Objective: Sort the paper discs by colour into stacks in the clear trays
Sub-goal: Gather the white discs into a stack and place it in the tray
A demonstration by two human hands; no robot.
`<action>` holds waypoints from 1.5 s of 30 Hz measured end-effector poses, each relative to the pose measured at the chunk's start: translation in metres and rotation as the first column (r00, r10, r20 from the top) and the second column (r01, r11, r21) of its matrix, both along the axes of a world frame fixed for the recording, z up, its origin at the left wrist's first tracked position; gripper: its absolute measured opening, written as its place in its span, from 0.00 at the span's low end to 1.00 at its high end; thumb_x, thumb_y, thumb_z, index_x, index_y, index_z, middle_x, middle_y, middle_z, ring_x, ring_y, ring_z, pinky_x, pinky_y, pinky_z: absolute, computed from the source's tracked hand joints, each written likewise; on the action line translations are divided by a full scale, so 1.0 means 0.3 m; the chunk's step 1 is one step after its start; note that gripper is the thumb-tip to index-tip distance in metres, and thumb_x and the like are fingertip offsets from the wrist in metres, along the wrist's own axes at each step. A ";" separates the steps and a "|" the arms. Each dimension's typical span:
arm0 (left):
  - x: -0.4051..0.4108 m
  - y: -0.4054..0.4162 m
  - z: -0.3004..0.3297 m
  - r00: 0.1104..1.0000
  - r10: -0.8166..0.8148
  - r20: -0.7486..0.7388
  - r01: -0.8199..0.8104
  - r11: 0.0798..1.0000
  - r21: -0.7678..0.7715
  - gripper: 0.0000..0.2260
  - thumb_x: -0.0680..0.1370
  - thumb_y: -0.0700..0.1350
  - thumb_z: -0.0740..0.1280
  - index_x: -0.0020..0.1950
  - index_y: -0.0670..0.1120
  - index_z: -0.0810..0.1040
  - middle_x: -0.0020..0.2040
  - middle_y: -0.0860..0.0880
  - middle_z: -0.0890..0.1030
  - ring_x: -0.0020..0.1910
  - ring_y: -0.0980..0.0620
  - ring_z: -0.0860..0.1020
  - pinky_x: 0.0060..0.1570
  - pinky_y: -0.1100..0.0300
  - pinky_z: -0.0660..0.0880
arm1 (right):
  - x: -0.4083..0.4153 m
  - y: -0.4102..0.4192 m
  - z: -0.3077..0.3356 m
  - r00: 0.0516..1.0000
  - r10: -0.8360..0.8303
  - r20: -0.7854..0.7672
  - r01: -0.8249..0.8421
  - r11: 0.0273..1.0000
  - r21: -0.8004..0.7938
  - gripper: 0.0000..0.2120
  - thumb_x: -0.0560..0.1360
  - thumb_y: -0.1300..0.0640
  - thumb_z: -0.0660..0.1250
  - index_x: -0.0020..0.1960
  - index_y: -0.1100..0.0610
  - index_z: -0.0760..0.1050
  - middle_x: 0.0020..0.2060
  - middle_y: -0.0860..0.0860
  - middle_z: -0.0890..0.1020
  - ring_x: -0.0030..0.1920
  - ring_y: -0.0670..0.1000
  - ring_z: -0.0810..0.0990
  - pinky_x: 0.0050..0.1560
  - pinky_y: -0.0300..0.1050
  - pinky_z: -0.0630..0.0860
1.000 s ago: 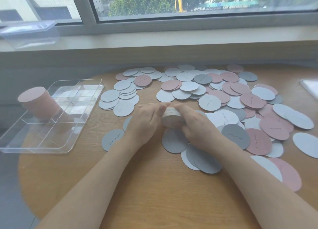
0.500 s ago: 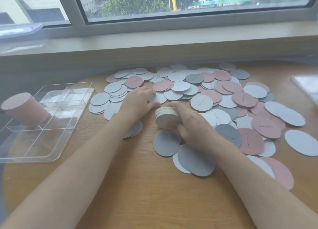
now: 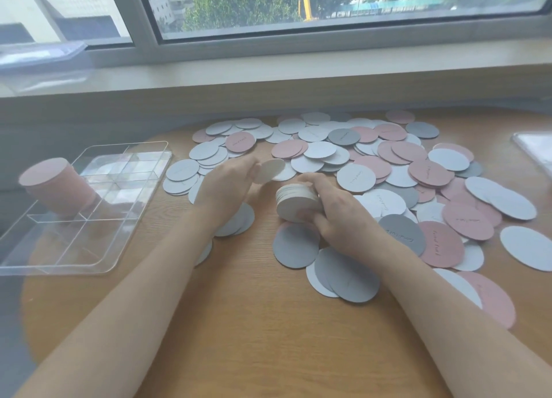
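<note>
The place looked like an upper-floor room in a town building, an office or a home; which one could not be told. A round wooden worktop (image 3: 268, 323) stood against a wide pale window sill (image 3: 298, 75) under a grey-framed window (image 3: 143, 18). Through the glass showed green treetops (image 3: 239, 3), pale blocks of buildings (image 3: 167, 0) and a yellow crane mast (image 3: 306, 0).
</note>
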State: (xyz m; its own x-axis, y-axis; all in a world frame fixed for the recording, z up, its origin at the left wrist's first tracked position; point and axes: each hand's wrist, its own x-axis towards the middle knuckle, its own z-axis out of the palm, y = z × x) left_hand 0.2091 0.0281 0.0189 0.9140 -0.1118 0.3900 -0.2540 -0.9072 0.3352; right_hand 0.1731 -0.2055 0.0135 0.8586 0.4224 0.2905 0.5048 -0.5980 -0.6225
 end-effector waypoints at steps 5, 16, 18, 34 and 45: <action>-0.089 -0.002 -0.020 0.959 -0.263 -0.101 0.214 0.913 -0.347 0.09 0.83 0.46 0.61 0.53 0.51 0.81 0.42 0.55 0.81 0.42 0.55 0.76 0.46 0.61 0.71 | 0.004 0.000 -0.001 1.000 -0.003 -0.018 0.003 1.000 -0.011 0.34 0.77 0.59 0.68 0.78 0.49 0.57 0.60 0.51 0.77 0.58 0.53 0.74 0.59 0.48 0.71; 0.081 -0.076 -0.009 0.975 -0.126 -0.183 0.100 0.984 -0.148 0.10 0.81 0.49 0.64 0.62 0.52 0.78 0.63 0.56 0.78 0.62 0.52 0.74 0.60 0.53 0.71 | 0.011 -0.011 0.003 1.000 0.021 0.019 -0.021 1.000 -0.023 0.10 0.75 0.63 0.67 0.54 0.57 0.72 0.46 0.48 0.75 0.45 0.47 0.70 0.45 0.44 0.68; 0.119 -0.078 -0.024 0.968 -0.058 -0.244 0.064 0.998 0.017 0.16 0.78 0.54 0.67 0.65 0.53 0.76 0.65 0.56 0.76 0.64 0.49 0.73 0.61 0.51 0.71 | 0.010 -0.012 0.006 1.000 0.021 0.011 -0.021 1.000 -0.014 0.09 0.75 0.62 0.67 0.54 0.56 0.72 0.45 0.47 0.76 0.44 0.47 0.71 0.45 0.44 0.69; -0.046 -0.014 0.000 0.973 -0.144 -0.179 0.074 0.933 -0.352 0.11 0.84 0.48 0.61 0.45 0.48 0.78 0.38 0.52 0.79 0.40 0.55 0.75 0.45 0.59 0.70 | 0.007 0.000 0.000 0.999 0.014 0.032 -0.014 1.000 -0.004 0.23 0.76 0.58 0.70 0.69 0.52 0.70 0.56 0.47 0.72 0.55 0.51 0.73 0.57 0.48 0.71; -0.190 -0.086 -0.027 0.865 -0.388 -0.317 0.199 0.847 -0.493 0.22 0.81 0.63 0.57 0.73 0.57 0.69 0.60 0.59 0.79 0.58 0.60 0.77 0.58 0.61 0.71 | 0.008 0.001 0.004 1.000 -0.001 0.011 0.001 1.000 -0.014 0.10 0.76 0.52 0.67 0.53 0.55 0.69 0.52 0.50 0.66 0.49 0.48 0.70 0.50 0.41 0.69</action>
